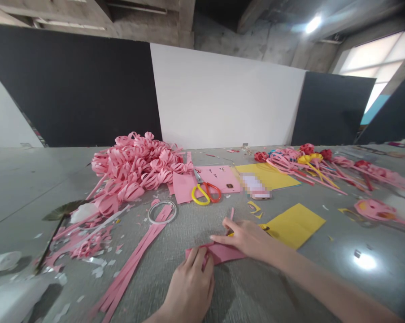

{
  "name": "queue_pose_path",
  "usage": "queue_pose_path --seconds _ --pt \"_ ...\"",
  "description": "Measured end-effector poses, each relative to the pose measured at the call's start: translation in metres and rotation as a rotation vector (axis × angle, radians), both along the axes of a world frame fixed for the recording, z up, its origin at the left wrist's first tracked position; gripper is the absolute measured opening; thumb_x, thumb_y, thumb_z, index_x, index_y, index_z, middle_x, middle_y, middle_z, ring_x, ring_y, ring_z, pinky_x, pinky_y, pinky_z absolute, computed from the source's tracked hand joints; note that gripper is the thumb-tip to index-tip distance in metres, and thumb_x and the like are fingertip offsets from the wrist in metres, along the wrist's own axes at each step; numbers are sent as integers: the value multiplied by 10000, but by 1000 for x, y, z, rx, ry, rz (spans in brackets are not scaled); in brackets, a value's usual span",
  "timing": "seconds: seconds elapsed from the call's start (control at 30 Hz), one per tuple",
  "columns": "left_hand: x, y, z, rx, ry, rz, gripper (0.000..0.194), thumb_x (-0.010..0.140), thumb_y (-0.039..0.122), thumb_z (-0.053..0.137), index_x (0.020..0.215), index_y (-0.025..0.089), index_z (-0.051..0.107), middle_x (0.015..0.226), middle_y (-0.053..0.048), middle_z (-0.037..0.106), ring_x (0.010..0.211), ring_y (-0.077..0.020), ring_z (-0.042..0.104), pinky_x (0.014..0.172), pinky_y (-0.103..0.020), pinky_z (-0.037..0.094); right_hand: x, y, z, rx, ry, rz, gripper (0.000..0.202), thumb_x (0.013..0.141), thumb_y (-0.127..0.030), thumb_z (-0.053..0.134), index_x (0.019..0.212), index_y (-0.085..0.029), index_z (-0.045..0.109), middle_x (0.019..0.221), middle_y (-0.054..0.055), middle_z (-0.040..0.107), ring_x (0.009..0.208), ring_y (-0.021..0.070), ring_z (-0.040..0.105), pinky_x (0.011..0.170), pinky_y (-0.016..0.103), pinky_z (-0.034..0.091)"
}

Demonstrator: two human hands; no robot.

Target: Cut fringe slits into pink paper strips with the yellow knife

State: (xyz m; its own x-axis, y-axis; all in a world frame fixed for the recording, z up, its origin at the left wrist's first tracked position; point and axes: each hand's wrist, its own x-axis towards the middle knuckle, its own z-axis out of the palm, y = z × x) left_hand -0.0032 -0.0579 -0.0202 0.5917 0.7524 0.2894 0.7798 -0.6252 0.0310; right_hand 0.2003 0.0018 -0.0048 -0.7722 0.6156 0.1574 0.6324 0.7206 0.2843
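A folded sheet of pink paper (227, 254) lies on the grey table in front of me. My left hand (193, 283) presses on its left end, fingers bent and close together. Over its right part is my right hand (247, 237), closed around what looks like a yellow utility knife (265, 228); most of it is hidden by the fingers, and its blade does not show. A short pink strip (232, 213) sticks up just beyond these fingers. Partly behind the right wrist lies a yellow sheet of paper (298, 224).
Scissors (205, 190) lie on pink sheets (185, 188) beyond my hands, beside a phone (256, 186). A tape roll (162, 212) rests on long pink strips (135, 264). Pink paper lanterns (135, 161) are heaped at back left; more paper pieces (289, 161) lie right.
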Motion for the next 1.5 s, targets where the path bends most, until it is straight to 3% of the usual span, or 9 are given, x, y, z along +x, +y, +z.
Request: queue_pose_path --seconds 0.73,0.87,0.97,1.1,1.2,1.27,1.33,1.4,1.5 --pt "-1 1 3 -84 -40 -13 311 745 39 392 1005 156 514 1028 -87 524 925 -229 488 743 -367 475 9 2 1 28 10 -13 413 866 -182 380 1201 -420 409 933 60 506 626 108 505 574 236 365" --pt "-3 4 10 -60 -126 -8 222 722 72 437 875 177 558 1094 -97 487 1006 -259 446 832 -419 413 18 2 10 66 -20 -65 486 812 -99 416 1196 -397 423 984 65 505 598 94 493 556 227 357" --pt "-6 12 12 -99 -223 -42 214 713 82 447 851 189 570 1135 -89 475 1052 -253 420 863 -403 386 20 -1 27 29 99 -149 463 809 -113 411 1198 -364 425 985 56 512 544 78 476 528 219 357" --pt "-10 28 9 -285 -479 -32 250 733 89 424 876 206 592 885 -41 587 861 -194 515 780 -324 407 12 -12 53 -199 548 -264 321 853 -283 384 1167 -279 451 886 39 545 622 111 513 564 231 389" --pt "-12 35 7 -441 -817 97 120 712 148 483 717 193 594 723 -13 583 689 -170 528 661 -274 402 4 -21 61 -565 813 -410 260 793 -403 467 949 -202 521 618 -24 505 488 93 456 454 204 350" --pt "-12 36 8 -500 -958 173 60 705 189 509 663 183 552 634 10 543 597 -148 500 569 -241 380 -2 -26 57 -853 949 -529 257 753 -438 505 778 -183 485 525 -59 437 381 59 371 367 184 273" --pt "-10 34 11 -498 -1021 209 78 731 238 501 677 182 501 608 27 495 558 -129 467 508 -215 352 -9 -30 50 -1038 1051 -590 275 717 -431 549 710 -179 441 534 -61 446 352 36 340 343 174 232" --pt "-7 30 14 -559 -1158 192 107 749 276 509 711 185 466 640 37 467 563 -111 444 497 -197 338 -16 -34 42 -1096 1093 -608 282 683 -417 590 717 -175 450 493 -73 420 349 36 337 343 170 218" --pt "-2 22 17 -775 -1412 92 133 743 283 565 761 185 475 713 30 478 626 -103 445 557 -192 348 -24 -39 38 -1136 1161 -566 282 692 -421 582 757 -170 471 419 -97 349 346 44 318 352 171 203"
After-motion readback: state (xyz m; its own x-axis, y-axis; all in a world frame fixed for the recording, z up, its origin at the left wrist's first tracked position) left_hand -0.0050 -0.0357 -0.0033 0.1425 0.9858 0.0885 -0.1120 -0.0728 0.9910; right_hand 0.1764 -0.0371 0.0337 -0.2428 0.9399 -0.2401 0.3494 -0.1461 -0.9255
